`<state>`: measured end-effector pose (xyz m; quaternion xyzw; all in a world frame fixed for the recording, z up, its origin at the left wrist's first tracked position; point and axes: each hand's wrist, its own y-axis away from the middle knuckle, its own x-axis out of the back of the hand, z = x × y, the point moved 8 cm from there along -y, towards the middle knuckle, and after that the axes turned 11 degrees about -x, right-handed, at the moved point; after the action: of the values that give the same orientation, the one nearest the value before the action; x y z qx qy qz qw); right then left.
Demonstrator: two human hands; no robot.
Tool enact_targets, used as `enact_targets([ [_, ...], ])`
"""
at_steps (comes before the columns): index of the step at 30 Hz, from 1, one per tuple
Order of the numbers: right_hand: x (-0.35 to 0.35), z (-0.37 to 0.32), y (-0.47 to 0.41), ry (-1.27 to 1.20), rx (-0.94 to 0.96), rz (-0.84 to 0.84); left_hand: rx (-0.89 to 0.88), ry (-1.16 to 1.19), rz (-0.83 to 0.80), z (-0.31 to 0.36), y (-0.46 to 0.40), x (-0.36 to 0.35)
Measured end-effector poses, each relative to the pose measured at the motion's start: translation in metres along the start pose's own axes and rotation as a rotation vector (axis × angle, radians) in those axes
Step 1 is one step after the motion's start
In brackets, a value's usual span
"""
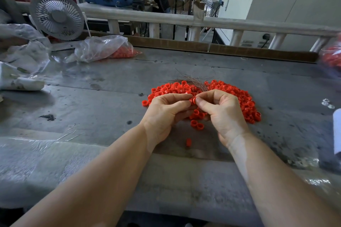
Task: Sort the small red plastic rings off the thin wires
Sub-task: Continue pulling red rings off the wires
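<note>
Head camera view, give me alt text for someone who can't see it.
Two bare hands, left hand and right hand, pinch one red ring between them above a pile of rings and thin wires on a grey table. A fan stands far left.

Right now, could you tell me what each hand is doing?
Left hand: pinching a red ring.
Right hand: pinching the same ring.

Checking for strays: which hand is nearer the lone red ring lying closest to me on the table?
Left. The lone ring lies just right of the left hand, near its wrist; the right hand sits farther off, up and to the right.
</note>
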<state>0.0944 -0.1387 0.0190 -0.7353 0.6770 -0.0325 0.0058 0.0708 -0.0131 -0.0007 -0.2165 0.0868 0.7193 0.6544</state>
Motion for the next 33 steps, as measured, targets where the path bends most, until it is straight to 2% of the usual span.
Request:
enact_targets([
  [18,-0.0001,-0.0022,0.0002,0.078,0.054,0.007,-0.009,-0.032,-0.01,-0.004,-0.0024,0.0038],
  [33,0.0026,-0.0027,-0.0008,-0.001,0.016,-0.002,-0.017,0.028,0.003,-0.0017,-0.0027,0.0025],
])
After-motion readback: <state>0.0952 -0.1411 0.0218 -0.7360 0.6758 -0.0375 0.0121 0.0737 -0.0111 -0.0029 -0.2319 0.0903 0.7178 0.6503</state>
